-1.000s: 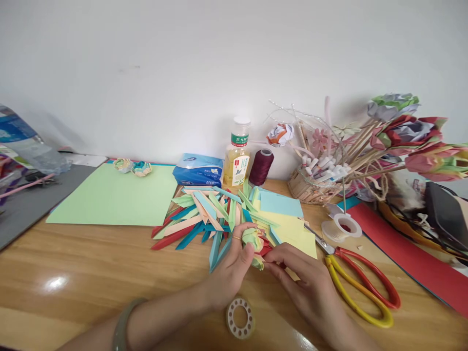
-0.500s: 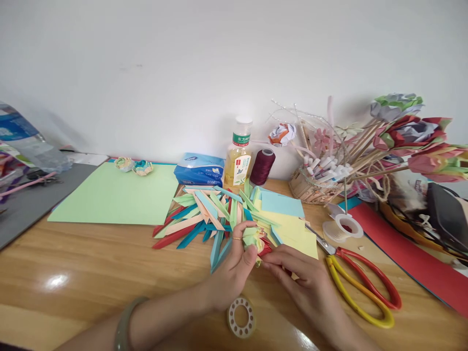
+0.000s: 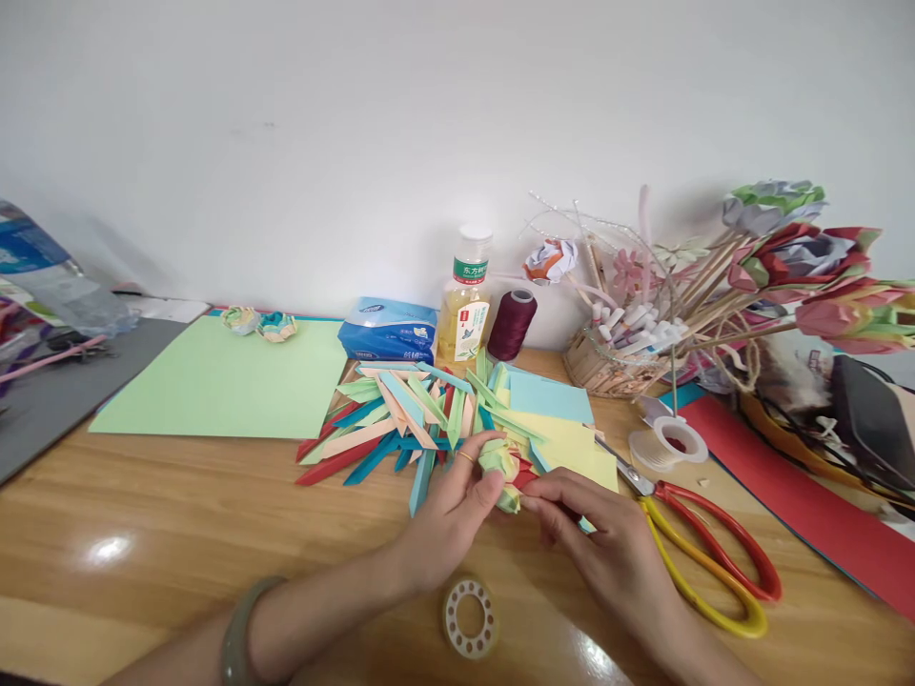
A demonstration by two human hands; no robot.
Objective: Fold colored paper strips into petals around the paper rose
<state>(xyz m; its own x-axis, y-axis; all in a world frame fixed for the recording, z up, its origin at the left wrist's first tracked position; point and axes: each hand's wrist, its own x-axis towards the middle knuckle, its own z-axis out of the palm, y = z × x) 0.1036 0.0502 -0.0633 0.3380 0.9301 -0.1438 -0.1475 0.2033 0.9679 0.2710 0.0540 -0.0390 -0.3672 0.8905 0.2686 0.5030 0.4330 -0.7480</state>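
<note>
Between my hands is a folded paper flower [image 3: 500, 461] in pale green and yellow, with red paper at its right side. My left hand [image 3: 457, 510] is closed around its left side, thumb in front and a ringed finger behind. My right hand [image 3: 586, 519] pinches the lower right edge of the flower with thumb and forefinger. Just behind lies a heap of folded paper strips [image 3: 390, 419] in red, blue, green and peach. Yellow paper sheets [image 3: 572, 443] lie partly under the right fingers. A roll of tape [image 3: 470, 619] rests on the table in front of my hands.
Scissors [image 3: 704, 562] with red and yellow handles lie at right, near a white spool [image 3: 668, 444]. Behind stand a tissue pack [image 3: 388, 329], a drink bottle [image 3: 466, 305], maroon thread [image 3: 512, 326] and a basket [image 3: 615, 370] of paper flowers. Green paper [image 3: 229, 381] lies left.
The flower has turned slightly in my hands, and more of its pale green lower part shows. My right fingers have shifted a little to the right.
</note>
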